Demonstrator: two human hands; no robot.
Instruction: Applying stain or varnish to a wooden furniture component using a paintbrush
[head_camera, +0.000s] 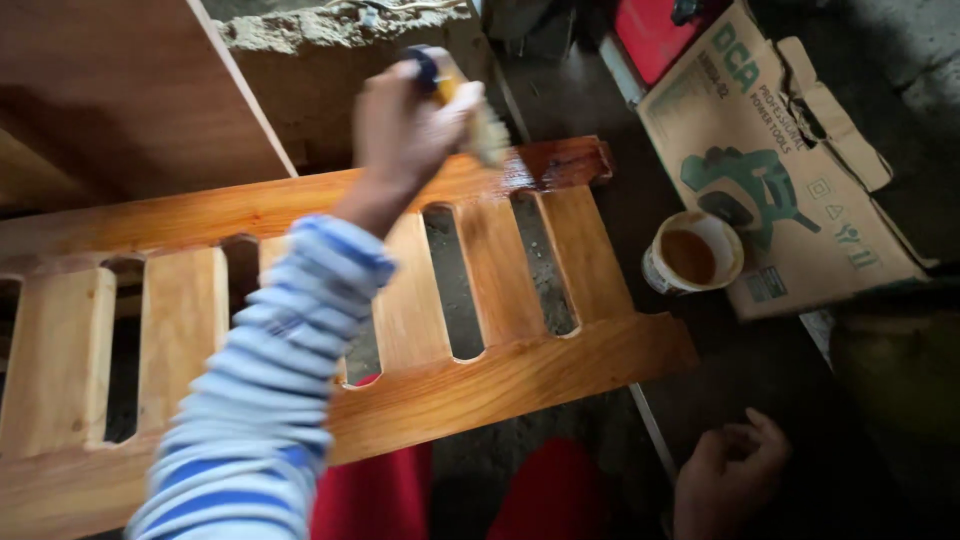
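Note:
My left hand (405, 125), in a blue-and-white striped sleeve, is shut on a paintbrush (478, 118) with a yellow and dark handle and pale bristles. The bristles touch the far rail of a slatted wooden frame (500, 375) near its glossy, darker right end. The frame lies flat across the view, its wood orange and shiny. My right hand (728, 468) hangs low at the bottom right, fingers loosely apart, holding nothing, apart from the frame.
A small white tub of brown liquid (692, 255) stands just right of the frame, on the edge of a flattened cardboard box (790, 120). A plywood board (120, 90) leans at the top left. A red object (650, 30) lies at the top. Red-clothed knees (550, 495) show below.

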